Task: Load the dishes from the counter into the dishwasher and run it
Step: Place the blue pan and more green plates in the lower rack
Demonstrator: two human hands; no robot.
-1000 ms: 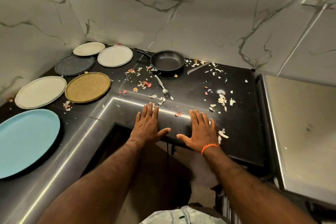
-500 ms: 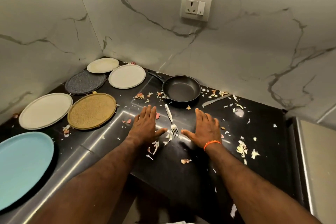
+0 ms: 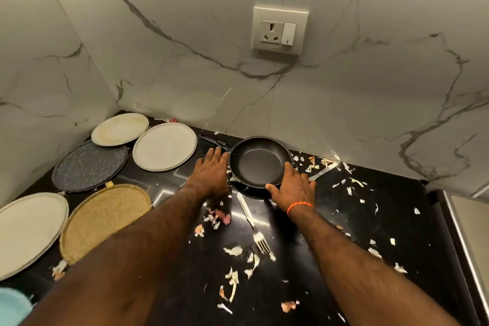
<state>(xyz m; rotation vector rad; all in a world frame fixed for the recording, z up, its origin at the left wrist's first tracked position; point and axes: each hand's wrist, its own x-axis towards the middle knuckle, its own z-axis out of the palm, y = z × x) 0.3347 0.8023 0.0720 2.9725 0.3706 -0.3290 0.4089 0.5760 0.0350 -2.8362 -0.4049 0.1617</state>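
Head view, black counter [image 3: 370, 219], corner of marble walls.

Change: half a second ago both hands lay flat on the counter either side of the fork; they have since gone forward to the pan.

Left hand [image 3: 210, 171]: at the pan's left rim, fingers straight and together, tips reaching toward the handle [image 3: 211, 140]; whether it touches the rim cannot be told.

Right hand [image 3: 292, 188]: on the pan's near-right rim, thumb along the front edge, fingers bent against the right side; orange band [image 3: 299, 206] on the wrist.

Pan [image 3: 260, 161]: black, empty, upright on the counter close to the back wall, handle pointing left and back.

Fork [image 3: 254, 222]: on the counter between the forearms, just in front of the pan, tines toward the camera.

Knife [image 3: 324, 171]: right of the pan, partly hidden by the right hand.

Plates, left side: cream [image 3: 120, 128], white [image 3: 164, 146], grey speckled [image 3: 88, 165], tan [image 3: 105, 219], large white [image 3: 29, 230], blue [image 3: 12, 307] at the lower-left edge, mostly out of view.

Scraps [image 3: 232, 279]: peelings scattered over the counter in front and right of the pan.

Socket [image 3: 280, 30]: on the wall above the pan.
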